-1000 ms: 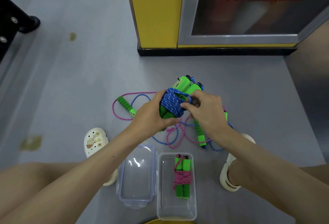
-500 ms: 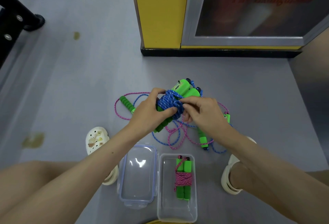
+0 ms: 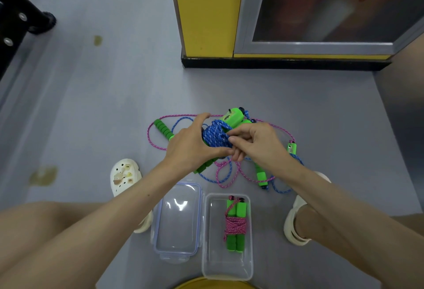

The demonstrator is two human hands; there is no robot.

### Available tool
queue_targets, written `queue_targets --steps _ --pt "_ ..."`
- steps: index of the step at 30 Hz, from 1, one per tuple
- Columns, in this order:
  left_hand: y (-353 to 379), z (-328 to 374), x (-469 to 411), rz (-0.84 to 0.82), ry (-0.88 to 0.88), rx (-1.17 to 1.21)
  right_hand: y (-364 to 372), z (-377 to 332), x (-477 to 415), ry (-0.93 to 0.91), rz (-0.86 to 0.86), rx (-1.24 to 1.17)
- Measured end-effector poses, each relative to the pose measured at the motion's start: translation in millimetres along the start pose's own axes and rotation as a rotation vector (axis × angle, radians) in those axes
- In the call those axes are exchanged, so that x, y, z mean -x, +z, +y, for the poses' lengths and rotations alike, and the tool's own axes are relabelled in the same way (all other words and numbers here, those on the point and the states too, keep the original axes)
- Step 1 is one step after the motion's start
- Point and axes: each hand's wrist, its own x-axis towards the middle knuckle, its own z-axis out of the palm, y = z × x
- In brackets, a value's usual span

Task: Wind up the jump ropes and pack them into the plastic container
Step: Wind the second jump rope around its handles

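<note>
My left hand grips a blue jump rope bundle, its cord wound round two green handles. My right hand pinches the blue cord at the bundle's near side. Under my hands, loose pink rope and blue rope lie tangled on the floor with green handles, one handle at the left and one handle at the right. The clear plastic container stands on the floor near me and holds a wound pink rope bundle.
The container's clear lid lies left of it. My feet in white clogs flank the ropes. A yellow cabinet with a glass door stands ahead. A black wheeled frame is at the far left.
My hands have dropped slightly with the blue bundle. My right hand's fingers shifted from the bundle's top to its near side, still working the cord.
</note>
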Motion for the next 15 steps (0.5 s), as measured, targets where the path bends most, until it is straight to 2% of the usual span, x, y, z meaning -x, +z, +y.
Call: queue_targets --steps 6,9,15 --pt "2 -2 -4 -0.035 0.032 -0.067 1 3 2 0.022 -0.015 -0.007" --pt "5 -3 -3 -0.024 0.024 -0.003 3 3 3 0.043 0.017 0.016" --pt "7 -7 -5 -0.005 0.007 0.144 10 0 -1 0.032 0.108 0.219"
